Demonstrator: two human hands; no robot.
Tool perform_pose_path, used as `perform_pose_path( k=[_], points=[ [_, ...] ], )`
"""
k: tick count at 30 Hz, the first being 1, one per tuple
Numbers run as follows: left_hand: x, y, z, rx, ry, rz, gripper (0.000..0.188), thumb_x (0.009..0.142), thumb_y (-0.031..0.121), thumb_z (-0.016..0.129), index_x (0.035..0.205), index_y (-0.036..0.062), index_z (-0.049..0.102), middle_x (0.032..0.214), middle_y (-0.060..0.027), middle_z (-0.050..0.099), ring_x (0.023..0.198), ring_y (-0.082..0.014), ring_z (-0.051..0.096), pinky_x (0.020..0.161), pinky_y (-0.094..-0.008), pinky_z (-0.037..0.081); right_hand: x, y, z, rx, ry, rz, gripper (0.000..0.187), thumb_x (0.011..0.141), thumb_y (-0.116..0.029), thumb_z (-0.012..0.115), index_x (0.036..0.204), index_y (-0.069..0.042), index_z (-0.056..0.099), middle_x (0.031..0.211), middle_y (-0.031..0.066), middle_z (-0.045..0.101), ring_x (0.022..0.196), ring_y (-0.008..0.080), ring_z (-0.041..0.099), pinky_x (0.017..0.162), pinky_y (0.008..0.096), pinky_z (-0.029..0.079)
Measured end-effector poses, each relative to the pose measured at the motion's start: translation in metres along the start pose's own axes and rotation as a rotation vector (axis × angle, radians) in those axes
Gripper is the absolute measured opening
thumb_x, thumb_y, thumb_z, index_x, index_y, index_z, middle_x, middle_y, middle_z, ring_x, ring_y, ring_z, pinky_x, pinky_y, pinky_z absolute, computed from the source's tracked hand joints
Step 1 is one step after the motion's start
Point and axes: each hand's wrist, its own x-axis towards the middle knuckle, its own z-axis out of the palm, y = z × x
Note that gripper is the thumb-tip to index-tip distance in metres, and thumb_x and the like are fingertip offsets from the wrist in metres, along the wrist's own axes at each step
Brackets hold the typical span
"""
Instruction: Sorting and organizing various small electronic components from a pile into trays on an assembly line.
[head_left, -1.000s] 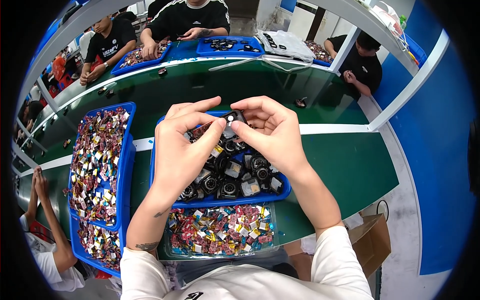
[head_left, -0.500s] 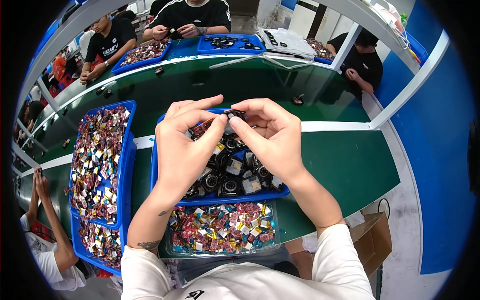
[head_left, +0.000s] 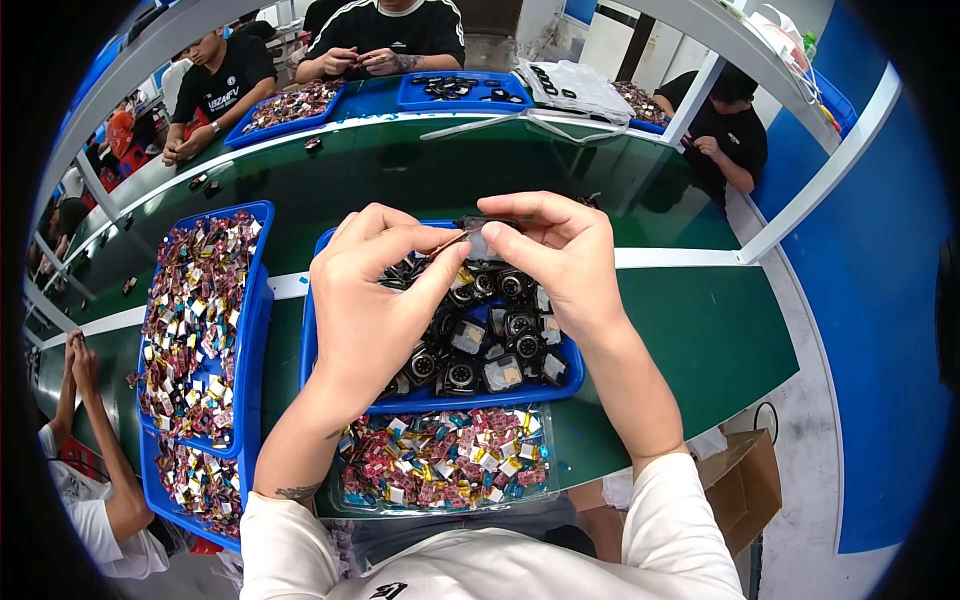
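Above the far part of a blue tray, my right hand (head_left: 562, 262) grips a black watch case (head_left: 484, 244) with a greyish face, thumb in front and fingers behind. My left hand (head_left: 372, 285) pinches a thin reddish circuit board (head_left: 450, 241) between thumb and forefinger, at the case's left side. Whether the board is joined to the case is too small to tell. Below both hands, the blue tray (head_left: 480, 402) holds many black watch cases (head_left: 462, 374), some showing round backs and others pale square insides.
A clear tray (head_left: 548, 478) of small red circuit boards with white, yellow and blue parts sits nearest me. Stacked blue trays (head_left: 258, 330) of similar parts stand left. A white frame post (head_left: 825, 160) rises at right, above a cardboard box (head_left: 745, 490). Co-workers sit across the green table (head_left: 690, 320).
My hands have drawn slightly apart. The reddish board now shows in my left pinch, and the watch case has tilted in my right hand.
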Motion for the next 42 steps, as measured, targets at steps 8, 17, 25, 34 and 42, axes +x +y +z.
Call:
perform_pose_path(
  k=[8, 17, 25, 34, 42],
  points=[
    [0.001, -0.001, -0.009, -0.3, -0.256, -0.229, 0.01, 0.079, 0.006, 0.071, 0.086, -0.0006, 0.071, 0.078, -0.0039, 0.065, 0.072, -0.0071, 0.058, 0.063, -0.0213, 0.043, 0.0, 0.001, -0.001, -0.012, -0.061, -0.052, 0.015, 0.08, 0.003, 0.066, 0.095, 0.003, 0.063, 0.09, 0.0114, 0.068, 0.083, 0.0132, 0.065, 0.076, 0.0254, 0.053],
    [0.002, -0.004, -0.001, -0.678, -0.262, -0.499, 0.01, 0.08, 0.003, 0.072, 0.084, 0.0004, 0.063, 0.082, -0.0053, 0.067, 0.074, -0.0064, 0.062, 0.069, -0.0191, 0.049, -0.007, -0.003, 0.005, -0.111, -0.002, -0.163, 0.011, 0.076, 0.005, 0.065, 0.087, 0.002, 0.063, 0.086, 0.0065, 0.066, 0.077, 0.008, 0.063, 0.064, 0.0201, 0.053],
    [0.0, -0.003, 0.001, -0.645, -0.224, -0.475, 0.016, 0.079, 0.005, 0.074, 0.075, 0.0036, 0.058, 0.078, -0.0038, 0.066, 0.071, -0.0054, 0.061, 0.065, -0.0182, 0.048, -0.01, -0.012, 0.001, -0.099, -0.08, -0.145, 0.013, 0.077, 0.005, 0.065, 0.089, 0.004, 0.061, 0.094, 0.0098, 0.064, 0.08, 0.0116, 0.064, 0.066, 0.0229, 0.054],
    [-0.011, 0.004, 0.006, -0.422, -0.299, -0.372, 0.026, 0.076, 0.012, 0.078, 0.067, 0.0045, 0.055, 0.063, -0.0001, 0.061, 0.058, -0.0033, 0.054, 0.052, -0.0193, 0.042, -0.01, -0.038, -0.026, -0.25, -0.32, -0.039, 0.016, 0.076, 0.0, 0.073, 0.088, 0.001, 0.062, 0.091, 0.0092, 0.065, 0.086, 0.0151, 0.065, 0.074, 0.0277, 0.056],
    [-0.008, 0.007, -0.001, -0.254, -0.652, -0.157, 0.023, 0.073, 0.018, 0.079, 0.067, 0.0011, 0.063, 0.061, -0.0054, 0.063, 0.056, -0.0085, 0.058, 0.053, -0.0226, 0.045, 0.004, -0.044, -0.074, -0.287, -0.373, 0.041, 0.013, 0.077, 0.006, 0.068, 0.09, 0.006, 0.066, 0.084, 0.0106, 0.066, 0.076, 0.017, 0.067, 0.07, 0.0279, 0.055]
  ],
)
